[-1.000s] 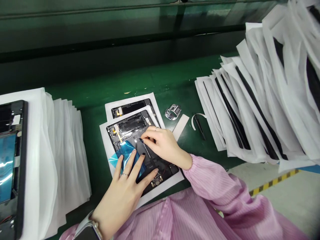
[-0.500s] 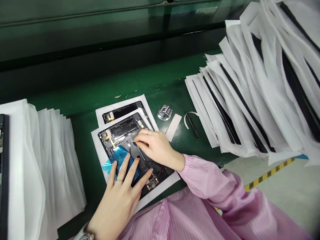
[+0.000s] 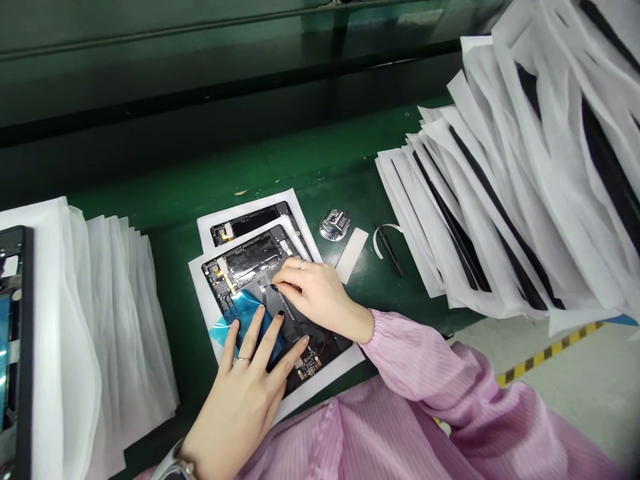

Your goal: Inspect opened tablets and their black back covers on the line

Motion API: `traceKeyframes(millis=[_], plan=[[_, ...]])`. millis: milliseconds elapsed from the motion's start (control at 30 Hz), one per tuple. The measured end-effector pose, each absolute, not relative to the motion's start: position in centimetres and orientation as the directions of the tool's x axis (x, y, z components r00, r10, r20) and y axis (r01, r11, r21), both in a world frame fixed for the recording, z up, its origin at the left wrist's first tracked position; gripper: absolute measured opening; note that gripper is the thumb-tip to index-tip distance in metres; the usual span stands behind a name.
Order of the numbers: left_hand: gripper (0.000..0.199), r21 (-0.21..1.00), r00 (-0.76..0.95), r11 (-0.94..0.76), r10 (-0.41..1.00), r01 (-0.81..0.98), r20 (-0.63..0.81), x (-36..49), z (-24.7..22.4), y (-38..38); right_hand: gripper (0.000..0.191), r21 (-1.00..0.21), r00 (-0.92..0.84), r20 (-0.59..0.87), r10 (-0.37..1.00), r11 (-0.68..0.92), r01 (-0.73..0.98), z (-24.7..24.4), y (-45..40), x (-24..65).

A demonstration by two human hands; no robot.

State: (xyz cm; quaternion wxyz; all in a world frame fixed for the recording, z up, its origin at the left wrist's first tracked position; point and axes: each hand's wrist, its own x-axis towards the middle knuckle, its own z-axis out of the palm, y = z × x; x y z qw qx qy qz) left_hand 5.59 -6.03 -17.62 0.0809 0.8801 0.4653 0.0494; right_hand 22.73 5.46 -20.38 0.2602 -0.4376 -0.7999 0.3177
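An opened black tablet [image 3: 260, 257] with its inner parts showing lies on a white foam sheet [image 3: 320, 388]. My left hand [image 3: 250, 380] rests on its lower left with the fingers spread, over a crinkled blue film [image 3: 245, 305]. My right hand [image 3: 317, 293] is at the middle of the tablet, thumb and index finger pinched together near a small flat cable [image 3: 262, 287]. Whatever is between those fingertips is too small to make out. Behind, partly covered, a second opened tablet [image 3: 253, 223] lies on its own white sheet.
To the right are a shiny metal piece [image 3: 335, 225], a pale strip [image 3: 352, 255], black tweezers [image 3: 390, 250] and a curled white strip [image 3: 377, 241]. Sleeved stacks stand at the right [image 3: 480, 200] and left [image 3: 120, 320], with another device [image 3: 23, 333] at the far left.
The whole view has shifted slightly, so everything appears a little further right. Both hands hold nearly the same places on the tablet.
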Motion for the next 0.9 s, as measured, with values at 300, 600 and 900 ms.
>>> traceKeyframes(millis=[300, 600, 900], plan=[[0.045, 0.179, 0.555, -0.546, 0.832, 0.819, 0.0, 5.65, -17.58, -6.08, 0.017, -0.755, -0.475, 0.131, 0.87, 0.398, 0.521, -20.4, 5.35, 22.75], [0.046, 0.234, 0.536, -0.516, 0.844, 0.824, -0.026, 5.48, -17.38, -6.18, 0.018, -0.748, -0.478, 0.128, 0.869, 0.402, 0.529, -20.41, 5.36, 22.55], [0.04, 0.255, 0.527, -0.512, 0.85, 0.82, 0.009, 5.35, -17.35, -5.83, 0.018, -0.73, -0.48, 0.144, 0.866, 0.42, 0.539, -20.38, 5.37, 22.5]])
